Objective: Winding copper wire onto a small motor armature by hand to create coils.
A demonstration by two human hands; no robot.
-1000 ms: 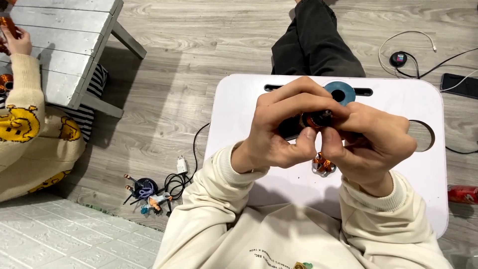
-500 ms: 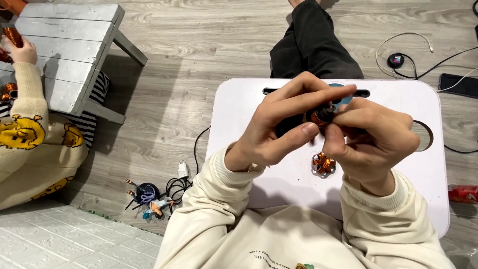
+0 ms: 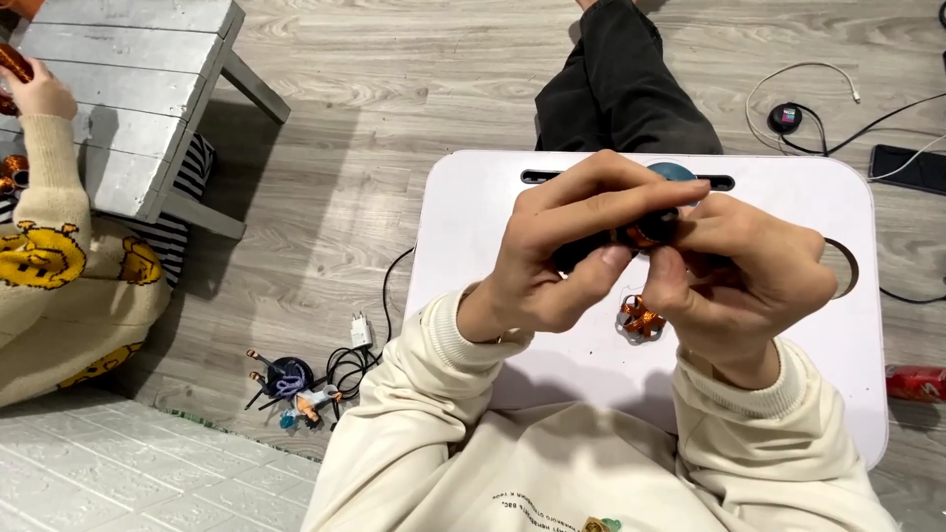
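Over the white lap tray (image 3: 473,212), at centre frame, both my hands are closed on one small dark piece with a copper-orange winding (image 3: 645,233). Left hand (image 3: 562,251) comes in from 8 o'clock, forefinger laid across the top, thumb under, fingers curled round the dark body; reads as the steadying grip. Right hand (image 3: 744,271) comes in from 4 o'clock, thumb and fingertips pinched on the piece's right end. Held up off the tray, probably so I can see the winding from above. Most of the piece is hidden by fingers, so exact shape: cannot tell.

Second small copper-wound part (image 3: 641,317) lies on the tray directly below the held piece, at 6 o'clock, apart from both hands. Blue round thing (image 3: 675,172) sits on the tray at 12 o'clock, mostly covered by my left forefinger.

Off the tray: black cables with a white plug (image 3: 360,330) and a small dark figurine (image 3: 286,379) on the wood floor at 8 o'clock; red can (image 3: 914,382) at 4 o'clock; another person's sleeve (image 3: 44,246) at a grey bench (image 3: 128,89), 10 o'clock.
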